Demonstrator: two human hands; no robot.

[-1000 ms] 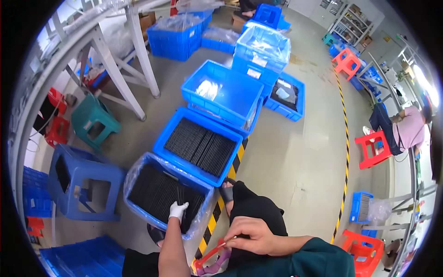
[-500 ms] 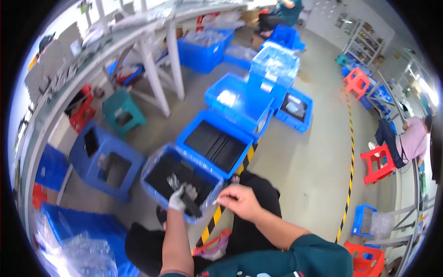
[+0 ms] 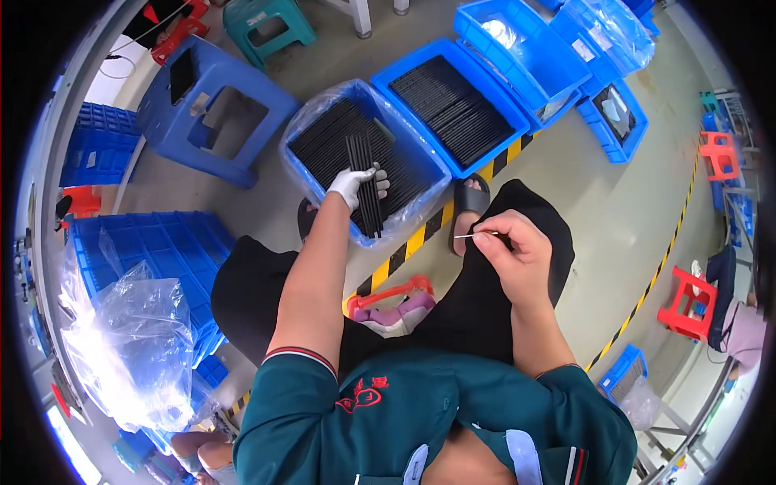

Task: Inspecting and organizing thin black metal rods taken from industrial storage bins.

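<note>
My left hand (image 3: 360,186), in a white glove, is closed around a bundle of thin black rods (image 3: 361,151) held over a blue bin (image 3: 284,158) lined with clear plastic. More black rods (image 3: 319,145) lie side by side inside that bin. My right hand (image 3: 521,255), bare, is raised above my right knee. Its thumb and fingertips pinch a thin, pale, needle-like pin (image 3: 463,236) that points left toward the rods. Beyond the lined bin, touching it, a second blue bin (image 3: 503,86) holds rows of similar black rods (image 3: 453,109).
A blue stool (image 3: 275,97) with a dark flat phone-like object (image 3: 183,77) on it stands left of the bins. Blue crates (image 3: 162,234) and crumpled clear plastic (image 3: 133,347) are at my left. More blue bins (image 3: 525,44) stand farther off. Striped tape (image 3: 416,240) crosses the floor beneath me.
The view has tipped downward, so the bins appear higher. My left hand still grips black rods over the lined bin. My right hand is now farther from it, still pinching.
</note>
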